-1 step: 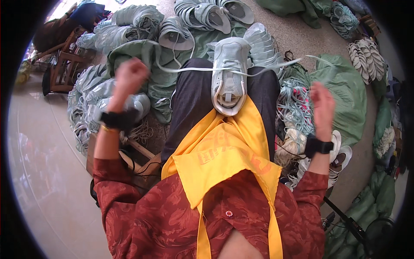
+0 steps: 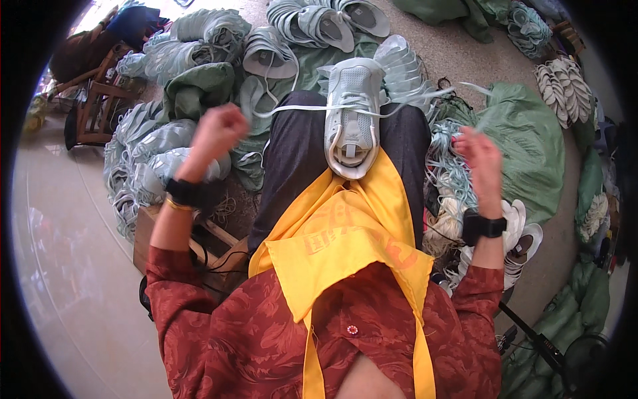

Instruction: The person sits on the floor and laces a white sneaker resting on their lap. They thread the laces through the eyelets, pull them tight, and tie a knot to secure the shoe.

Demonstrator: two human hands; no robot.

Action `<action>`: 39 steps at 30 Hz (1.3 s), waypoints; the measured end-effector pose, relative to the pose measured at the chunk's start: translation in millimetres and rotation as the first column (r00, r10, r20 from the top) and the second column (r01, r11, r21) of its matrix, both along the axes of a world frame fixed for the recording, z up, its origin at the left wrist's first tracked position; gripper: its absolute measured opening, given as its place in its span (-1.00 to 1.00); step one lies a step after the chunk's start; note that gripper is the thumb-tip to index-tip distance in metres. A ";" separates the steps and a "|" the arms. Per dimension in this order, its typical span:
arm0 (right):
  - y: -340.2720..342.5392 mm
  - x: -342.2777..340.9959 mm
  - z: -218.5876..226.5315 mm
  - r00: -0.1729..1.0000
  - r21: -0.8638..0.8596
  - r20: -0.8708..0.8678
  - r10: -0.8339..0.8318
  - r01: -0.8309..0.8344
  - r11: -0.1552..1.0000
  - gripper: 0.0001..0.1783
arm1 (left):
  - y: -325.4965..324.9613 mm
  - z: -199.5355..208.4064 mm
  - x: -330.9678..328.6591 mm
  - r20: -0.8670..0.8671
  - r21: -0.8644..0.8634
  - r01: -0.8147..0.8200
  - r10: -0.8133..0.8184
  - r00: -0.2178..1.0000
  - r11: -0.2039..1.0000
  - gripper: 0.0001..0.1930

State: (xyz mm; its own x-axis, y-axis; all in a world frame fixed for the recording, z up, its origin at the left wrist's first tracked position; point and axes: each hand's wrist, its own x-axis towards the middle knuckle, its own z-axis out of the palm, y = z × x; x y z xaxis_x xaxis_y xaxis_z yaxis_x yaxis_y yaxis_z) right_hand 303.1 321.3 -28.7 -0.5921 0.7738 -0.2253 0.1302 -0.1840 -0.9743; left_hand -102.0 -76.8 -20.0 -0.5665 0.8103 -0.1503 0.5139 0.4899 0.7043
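Now: left hand (image 2: 224, 128) loosely clenched, right hand (image 2: 480, 156) with fingers bent; cannot tell whether gripping lace (image 2: 302, 108). Best to tension both sides evenly, bracing shoe (image 2: 353, 120) where resting, between thighs (image 2: 291, 159). Looks pale grey-blue, with collar opening toward apron (image 2: 345, 276), perforated toe pointing away.

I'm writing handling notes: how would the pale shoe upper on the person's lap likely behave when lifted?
The pale shoe upper is probably light, since its panels look like thin, perforated fabric. It may flex yet roughly keep its shape, as the toe looks rounded rather than collapsed. Its loose lace would likely flop and trail, given how it curves out sideways.
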 end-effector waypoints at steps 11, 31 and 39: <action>-79.2 -120.2 -2.0 0.910 0.723 0.320 0.264 -0.415 0.553 -0.84 | 100.2 -10.9 110.7 0.451 0.189 -0.083 -0.012 0.893 0.978 -0.91; -88.9 -132.2 -28.7 0.972 0.218 -0.059 0.229 -0.212 0.953 -0.88 | 121.6 -28.4 101.8 0.577 0.297 -0.294 0.074 0.813 0.908 -0.90; -90.8 -132.8 -26.9 0.972 0.322 -0.005 0.236 -0.222 0.921 -0.95 | 124.3 -27.9 100.5 0.512 0.279 -0.268 0.093 0.854 0.922 -0.91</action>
